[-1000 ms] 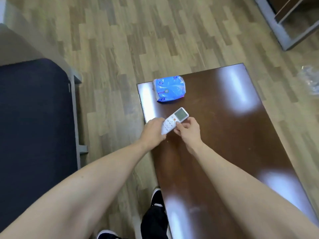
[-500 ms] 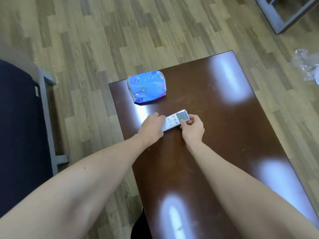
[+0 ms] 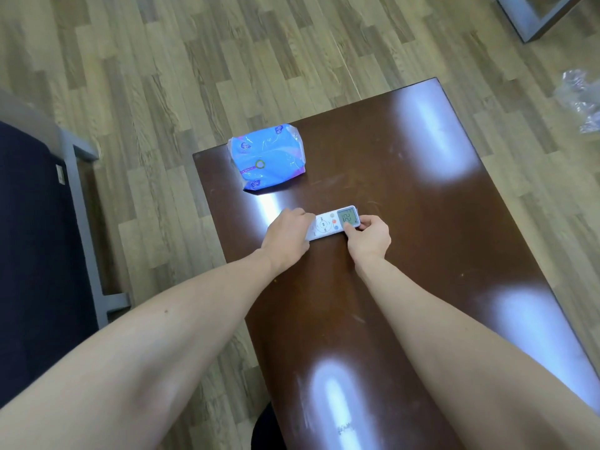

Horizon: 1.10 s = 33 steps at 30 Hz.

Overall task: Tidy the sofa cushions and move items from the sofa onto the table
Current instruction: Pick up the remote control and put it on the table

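Both hands are pinching the white remote (image 3: 332, 223) flat on the tabletop (image 3: 422, 196) nr the blue pack (image 3: 268, 157): left hand (image 3: 287, 237) fingers clamped on button end, right hand (image 3: 370, 237) on display end; light, rigid, smooth plastic, so best gripped by long edges.

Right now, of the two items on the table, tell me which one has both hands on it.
The white remote control: the left hand and right hand touch its ends. The blue plastic-wrapped pack lies untouched at the far left corner of the brown table.
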Available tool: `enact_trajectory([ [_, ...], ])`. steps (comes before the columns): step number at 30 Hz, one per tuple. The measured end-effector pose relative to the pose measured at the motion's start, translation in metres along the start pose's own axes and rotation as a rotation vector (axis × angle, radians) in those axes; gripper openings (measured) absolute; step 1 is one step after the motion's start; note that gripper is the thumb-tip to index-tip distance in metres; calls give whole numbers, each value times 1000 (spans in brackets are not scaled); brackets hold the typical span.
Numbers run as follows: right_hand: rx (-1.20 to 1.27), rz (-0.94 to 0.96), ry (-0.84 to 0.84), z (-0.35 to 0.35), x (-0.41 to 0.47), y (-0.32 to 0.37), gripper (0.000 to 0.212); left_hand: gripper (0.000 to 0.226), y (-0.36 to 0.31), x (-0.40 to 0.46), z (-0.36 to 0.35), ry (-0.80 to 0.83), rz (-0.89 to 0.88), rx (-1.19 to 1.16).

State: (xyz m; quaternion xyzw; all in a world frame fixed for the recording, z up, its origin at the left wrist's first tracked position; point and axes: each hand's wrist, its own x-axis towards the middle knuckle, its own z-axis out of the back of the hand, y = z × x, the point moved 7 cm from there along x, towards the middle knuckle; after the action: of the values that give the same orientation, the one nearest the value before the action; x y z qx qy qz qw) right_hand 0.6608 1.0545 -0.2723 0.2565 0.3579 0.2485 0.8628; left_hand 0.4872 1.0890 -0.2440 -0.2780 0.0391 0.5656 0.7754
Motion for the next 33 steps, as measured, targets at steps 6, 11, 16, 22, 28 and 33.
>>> enact_trajectory([
  [6, 1, -3, -7, 3, -5, 7, 31, 55, 6, -4, 3, -13, 14, -26],
  [11, -2, -16, -54, 16, -22, 15, 29, 43, 28, -21, 29, -179, 150, -175],
  [16, -2, 109, -26, 18, -70, 43, 19, 16, 78, -65, 46, -389, 491, -665],
  [22, 110, 335, 86, -10, -173, 94, 20, 18, 115, -156, 58, -410, 590, -1248],
  [28, 59, 509, 212, -48, -309, 117, 27, 25, 175, -301, 90, -635, 649, -1390],
  [33, 0, 579, 440, -98, -457, 103, 24, 11, 232, -472, 72, -808, 840, -1334],
])
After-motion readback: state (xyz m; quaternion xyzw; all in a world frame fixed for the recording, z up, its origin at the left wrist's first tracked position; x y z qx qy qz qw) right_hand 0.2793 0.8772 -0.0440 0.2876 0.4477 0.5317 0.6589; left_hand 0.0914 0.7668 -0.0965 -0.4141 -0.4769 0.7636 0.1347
